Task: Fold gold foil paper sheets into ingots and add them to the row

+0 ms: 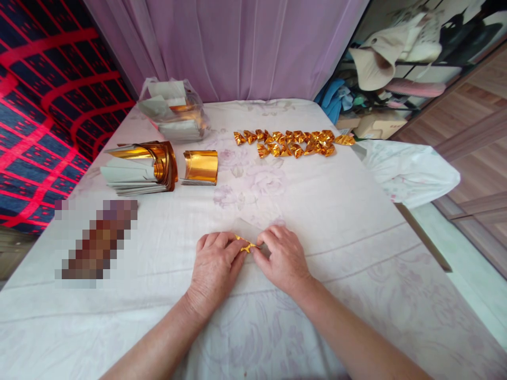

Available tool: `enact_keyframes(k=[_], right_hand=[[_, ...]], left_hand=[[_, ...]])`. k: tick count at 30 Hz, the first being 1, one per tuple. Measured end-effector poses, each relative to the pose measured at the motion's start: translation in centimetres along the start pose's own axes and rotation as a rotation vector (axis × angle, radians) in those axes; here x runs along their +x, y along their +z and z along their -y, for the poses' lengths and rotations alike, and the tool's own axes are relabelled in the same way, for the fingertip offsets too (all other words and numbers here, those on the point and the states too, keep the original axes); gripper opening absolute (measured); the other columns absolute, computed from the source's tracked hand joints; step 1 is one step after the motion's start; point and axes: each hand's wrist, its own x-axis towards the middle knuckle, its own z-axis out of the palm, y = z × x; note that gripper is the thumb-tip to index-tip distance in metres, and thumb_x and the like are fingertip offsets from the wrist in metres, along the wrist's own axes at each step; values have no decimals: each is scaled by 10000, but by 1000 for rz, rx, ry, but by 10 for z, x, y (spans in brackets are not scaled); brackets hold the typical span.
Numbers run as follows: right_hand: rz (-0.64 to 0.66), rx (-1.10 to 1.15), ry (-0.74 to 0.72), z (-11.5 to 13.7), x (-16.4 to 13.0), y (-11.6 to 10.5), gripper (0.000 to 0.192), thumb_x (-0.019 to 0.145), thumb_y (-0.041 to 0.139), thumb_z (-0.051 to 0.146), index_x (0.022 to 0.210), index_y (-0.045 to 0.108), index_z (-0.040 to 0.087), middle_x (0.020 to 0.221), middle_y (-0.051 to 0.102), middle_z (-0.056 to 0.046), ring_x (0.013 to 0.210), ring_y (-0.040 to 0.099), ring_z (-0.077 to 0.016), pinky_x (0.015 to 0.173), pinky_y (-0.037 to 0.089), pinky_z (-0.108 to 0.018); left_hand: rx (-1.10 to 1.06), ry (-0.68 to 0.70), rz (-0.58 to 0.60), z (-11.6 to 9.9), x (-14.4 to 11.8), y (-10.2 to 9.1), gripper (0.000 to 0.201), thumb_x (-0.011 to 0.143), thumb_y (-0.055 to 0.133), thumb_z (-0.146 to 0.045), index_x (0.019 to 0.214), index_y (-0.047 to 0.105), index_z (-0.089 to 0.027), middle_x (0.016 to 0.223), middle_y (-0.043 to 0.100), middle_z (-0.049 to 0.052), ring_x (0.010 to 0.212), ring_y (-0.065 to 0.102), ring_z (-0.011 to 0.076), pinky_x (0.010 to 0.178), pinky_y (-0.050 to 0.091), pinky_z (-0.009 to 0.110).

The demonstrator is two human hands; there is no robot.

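My left hand and my right hand meet low in the middle of the table, fingers closed on one sheet of gold foil paper. Its pale back shows as a corner beyond the fingers, and a narrow folded strip of gold lies between the fingertips. Part of the sheet is hidden under both hands. Farther off to the left are a small stack of gold foil paper and a larger, curled stack. Folded gold foil pieces lie in two rows toward the back right.
A clear plastic bag with more sheets stands at the back left. A blurred-out item lies on the left. A white bag hangs by the right edge. Beyond are a purple curtain and shelves holding hats.
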Motion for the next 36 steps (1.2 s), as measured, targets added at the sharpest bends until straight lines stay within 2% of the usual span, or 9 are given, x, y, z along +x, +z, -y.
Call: enact_keyframes(k=[6, 16, 18, 21, 25, 31, 36], right_hand=[[52, 107, 15, -4, 0, -3, 85, 814, 636, 141, 806, 599, 217, 820, 610, -7, 829, 567, -191, 741, 365, -323], [56, 146, -56, -12, -3, -4, 230, 797, 494, 30, 820, 628, 216, 844, 626, -20, 829, 558, -183, 755, 370, -316], [40, 131, -52, -9, -4, -3, 194, 815, 504, 61, 814, 624, 213, 837, 623, -23, 832, 557, -185, 757, 372, -320], [23, 42, -38, -2, -3, -2, 46, 853, 596, 220, 817, 621, 209, 827, 610, -31, 840, 553, -201, 749, 365, -335], [19, -77, -12, 5, -1, 0, 157, 814, 696, 344, 788, 606, 217, 801, 593, -25, 826, 544, -214, 718, 337, -346], [61, 26, 14, 2, 0, 0, 71, 818, 681, 223, 827, 610, 230, 833, 614, -9, 852, 558, -198, 737, 330, -332], [91, 127, 5, -4, 0, -2, 128, 805, 632, 113, 830, 626, 238, 845, 632, 9, 852, 572, -174, 737, 330, -311]], left_hand=[[-5, -4, 4, 0, -1, 0, 154, 918, 593, -257, 1026, 698, -288, 991, 661, 29, 941, 560, 235, 848, 393, 424], [-32, -30, 20, 2, 2, 1, 160, 895, 604, -241, 1010, 702, -294, 984, 666, 20, 938, 566, 224, 846, 388, 417], [-40, -33, 16, 2, 2, 1, 166, 890, 606, -235, 1010, 703, -297, 982, 666, 17, 939, 569, 222, 849, 389, 415], [-45, -35, 18, 2, 3, 1, 161, 884, 607, -237, 999, 705, -291, 975, 662, 21, 940, 568, 220, 853, 394, 409], [-64, -33, 41, 4, 3, 1, 201, 871, 602, -211, 1021, 701, -302, 985, 653, 14, 948, 563, 221, 861, 389, 411], [-86, -33, 60, 6, 3, -1, 244, 866, 581, -179, 1037, 699, -306, 1006, 651, 14, 963, 556, 219, 876, 382, 411], [-118, -43, 73, 7, 3, -1, 268, 871, 552, -175, 1050, 703, -305, 1005, 652, 21, 965, 552, 216, 881, 385, 413]])
